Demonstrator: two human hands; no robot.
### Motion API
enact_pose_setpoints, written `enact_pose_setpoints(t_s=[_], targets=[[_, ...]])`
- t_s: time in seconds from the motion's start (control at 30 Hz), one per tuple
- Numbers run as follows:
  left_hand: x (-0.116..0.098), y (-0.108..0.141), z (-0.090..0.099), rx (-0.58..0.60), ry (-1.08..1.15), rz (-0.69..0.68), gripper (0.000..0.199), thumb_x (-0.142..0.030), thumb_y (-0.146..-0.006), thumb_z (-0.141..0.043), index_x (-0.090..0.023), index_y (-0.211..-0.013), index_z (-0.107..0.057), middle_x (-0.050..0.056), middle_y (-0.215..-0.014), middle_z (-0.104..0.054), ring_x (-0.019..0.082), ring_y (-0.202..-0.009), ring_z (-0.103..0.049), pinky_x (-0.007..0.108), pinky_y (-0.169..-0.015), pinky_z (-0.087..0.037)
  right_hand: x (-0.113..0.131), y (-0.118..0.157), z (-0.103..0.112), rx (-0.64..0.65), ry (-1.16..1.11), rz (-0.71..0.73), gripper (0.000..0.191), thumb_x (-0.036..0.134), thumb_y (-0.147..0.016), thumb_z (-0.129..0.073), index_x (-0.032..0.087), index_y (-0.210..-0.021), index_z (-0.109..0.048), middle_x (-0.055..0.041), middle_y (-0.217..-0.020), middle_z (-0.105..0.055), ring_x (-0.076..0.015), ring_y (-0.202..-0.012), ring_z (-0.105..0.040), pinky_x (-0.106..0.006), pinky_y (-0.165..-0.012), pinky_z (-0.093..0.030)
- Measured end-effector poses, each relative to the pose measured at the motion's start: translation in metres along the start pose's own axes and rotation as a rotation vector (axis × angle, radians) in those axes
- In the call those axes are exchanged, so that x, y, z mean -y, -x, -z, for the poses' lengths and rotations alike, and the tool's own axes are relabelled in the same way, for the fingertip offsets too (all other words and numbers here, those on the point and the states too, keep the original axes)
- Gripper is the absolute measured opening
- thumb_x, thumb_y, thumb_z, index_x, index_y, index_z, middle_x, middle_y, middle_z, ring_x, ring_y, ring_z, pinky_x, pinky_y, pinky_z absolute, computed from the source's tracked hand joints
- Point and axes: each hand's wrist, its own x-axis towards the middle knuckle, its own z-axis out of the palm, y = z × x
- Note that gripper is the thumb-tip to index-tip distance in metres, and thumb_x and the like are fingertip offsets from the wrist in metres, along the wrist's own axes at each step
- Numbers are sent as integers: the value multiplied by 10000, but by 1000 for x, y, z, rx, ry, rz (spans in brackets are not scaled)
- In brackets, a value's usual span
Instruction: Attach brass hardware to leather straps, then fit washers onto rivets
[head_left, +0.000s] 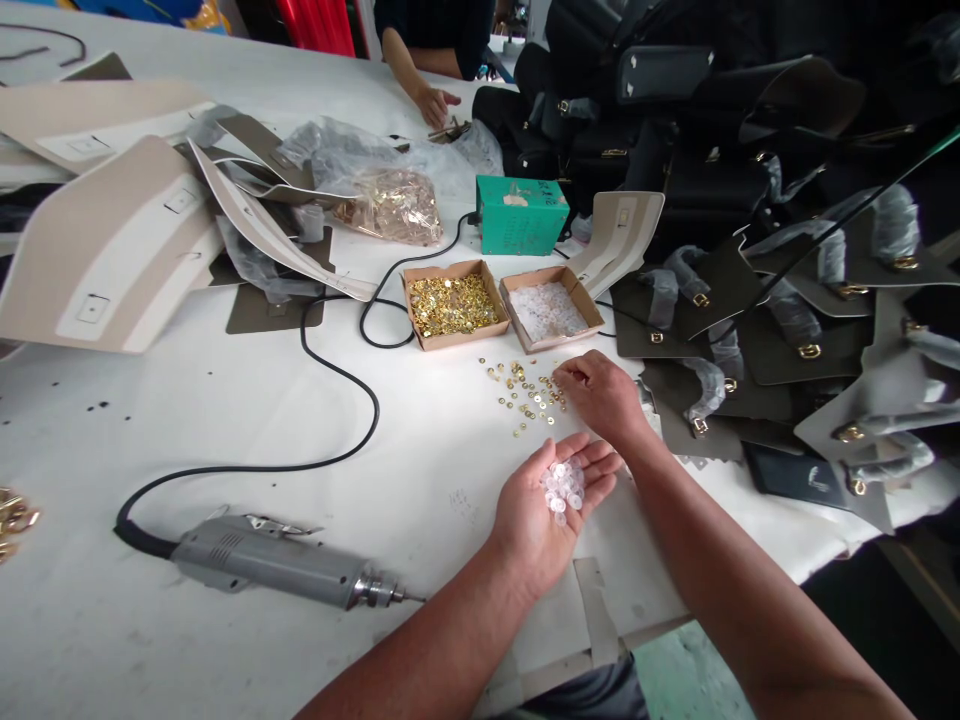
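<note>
A person's two bare hands work at a white table (pixel 225 400), seen from above. The left hand (pixel 529 520), low and right of center, lies palm up, fingers loosely spread, cradling a small heap of clear plastic discs (pixel 561 487). The right hand (pixel 606 392), just above it in the frame, has its fingers curled together at the right edge of a scatter of small gold discs (pixel 517 370) — whether it pinches one, I cannot tell.

The work looks partway along. Clear discs are gathered in the palm, and gold ones lie loose on the table; no gold shows in the palm. Above the scatter, a cardboard box of gold pieces (pixel 465 338) and a cardboard box of clear pieces (pixel 567 338) both look well stocked, so most of the small parts seem unused.

At lower left a gray power screwdriver (pixel 270 563) lies on its side — no hand on it. Dark panels (pixel 787 345) with plastic-wrapped gold buckles crowd the right side, and pale panels (pixel 112 250) are piled at upper left. At top center is another person's hand (pixel 435 105).
</note>
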Motion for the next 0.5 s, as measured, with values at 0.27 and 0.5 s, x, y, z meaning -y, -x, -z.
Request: enact_pose_setpoints(t_s=[0.27,0.5], targets=[[-2,0,-1,-1,13,-12,335,-326,-965,-545,-54,-1093,-692,212,-1179,-704,327,-1143,-682,425,-1046,-505,15,15,35,-100,-216,72,197,338,-930,-622,220,-795,-703,-1,-788,-631,-147,-717,-563,-298,-686,-418],[0,-4,3,102,66,-69,258,-267,-974,-535,-88,-999,-719,129,-1046,-724,207,-947,-698,336,-924,-561,28,71,73,200,-205,426,144,261,-917,-681,277,-1044,-748,-24,-887,-684,-169,-803,-607,-309,-717,-475]])
